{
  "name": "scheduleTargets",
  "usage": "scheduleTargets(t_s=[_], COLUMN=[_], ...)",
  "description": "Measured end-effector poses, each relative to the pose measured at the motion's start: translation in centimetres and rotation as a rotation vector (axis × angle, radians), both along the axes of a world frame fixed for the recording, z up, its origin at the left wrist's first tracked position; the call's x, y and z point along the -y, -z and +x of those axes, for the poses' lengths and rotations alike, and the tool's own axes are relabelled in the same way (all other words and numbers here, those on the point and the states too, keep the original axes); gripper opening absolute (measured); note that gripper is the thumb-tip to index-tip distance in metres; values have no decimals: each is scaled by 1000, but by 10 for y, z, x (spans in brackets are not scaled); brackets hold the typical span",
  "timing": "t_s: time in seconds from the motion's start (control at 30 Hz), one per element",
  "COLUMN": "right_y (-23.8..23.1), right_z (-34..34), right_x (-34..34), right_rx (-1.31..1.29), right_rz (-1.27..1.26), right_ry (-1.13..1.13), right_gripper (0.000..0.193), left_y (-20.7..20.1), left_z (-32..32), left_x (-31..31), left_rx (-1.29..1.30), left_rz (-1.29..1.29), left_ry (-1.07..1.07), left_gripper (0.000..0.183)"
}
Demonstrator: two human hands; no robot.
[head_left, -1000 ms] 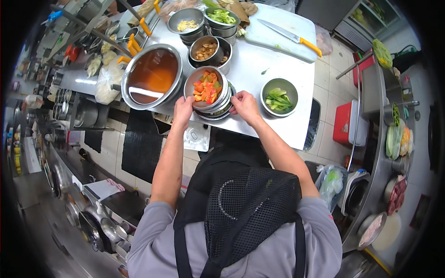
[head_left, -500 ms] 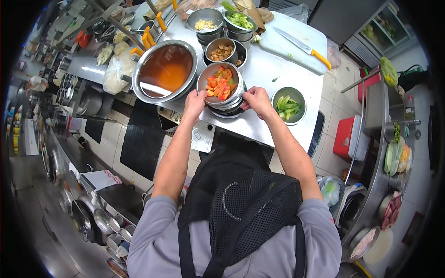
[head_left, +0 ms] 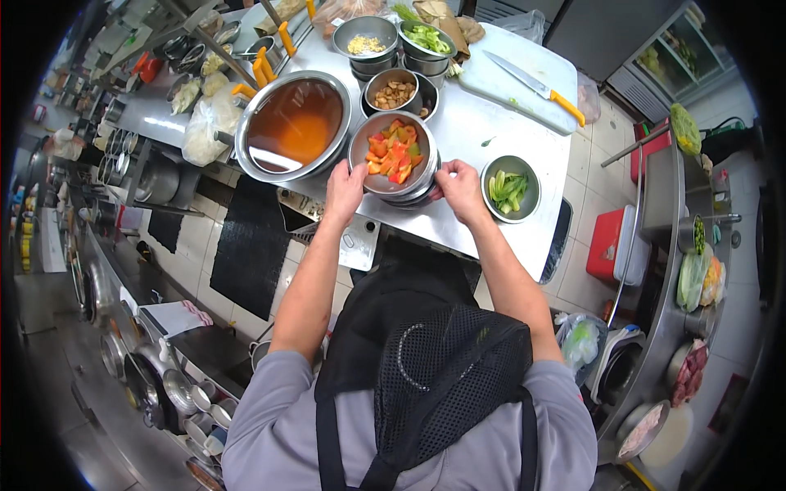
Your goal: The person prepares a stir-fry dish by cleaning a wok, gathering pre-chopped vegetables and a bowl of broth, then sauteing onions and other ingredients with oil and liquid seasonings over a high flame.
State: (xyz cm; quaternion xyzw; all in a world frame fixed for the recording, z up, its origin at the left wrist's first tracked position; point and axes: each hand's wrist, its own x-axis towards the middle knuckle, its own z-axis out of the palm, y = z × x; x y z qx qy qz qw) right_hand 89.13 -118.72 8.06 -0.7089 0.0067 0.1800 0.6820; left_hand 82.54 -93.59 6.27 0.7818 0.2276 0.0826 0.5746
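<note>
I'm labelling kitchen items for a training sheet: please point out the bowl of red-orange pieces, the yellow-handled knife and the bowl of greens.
Bowl of red-orange pieces point(head_left: 426, 167): head view, bare inner wall.
Yellow-handled knife point(head_left: 534, 84): head view, blade near handle.
Bowl of greens point(head_left: 527, 169): head view, bare inner wall.

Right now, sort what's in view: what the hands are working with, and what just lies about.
In use:
top bowl, left hand gripping its edge
red-orange chunks inside
bowls beneath, right hand alongside

Apparently idle:
knife
board
red box
towel
</note>
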Motion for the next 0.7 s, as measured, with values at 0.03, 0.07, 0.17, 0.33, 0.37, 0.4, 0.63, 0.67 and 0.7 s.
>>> scheduleTargets(t_s=[0.03,0.07,0.17,0.33,0.37,0.4,0.63,0.67,0.7], right_y=[6,10,26,-6,-15,-16,-9,-3,5], right_z=[-4,-6,-10,11,20,33,149,165,178], right_x=[-3,-6,-1,24,33,47,109,119,130], right_rx=[0,2,-24,55,35,55,25,26,23], right_rz=[-13,3,44,87,98,87,87,48,6], right_ry=[7,2,17,45,56,73,165,149,141], right_gripper=[16,15,14,11,13,14,20,21,22], left_y=[6,11,-5,-53,-60,-69,-22,-13,-8], left_z=[-4,-4,-2,20,30,45,174,188,201], left_x=[-2,-6,5,32,36,47,124,132,141], left_rx=[29,29,-94,31,18,52,203,149,91], left_rz=[-8,-6,87,180,219,223,158,104,48], left_ry=[-18,-22,-17,28,90,120,-6,12,39], left_gripper=[30,30,33,41,43,44,41,41,42])
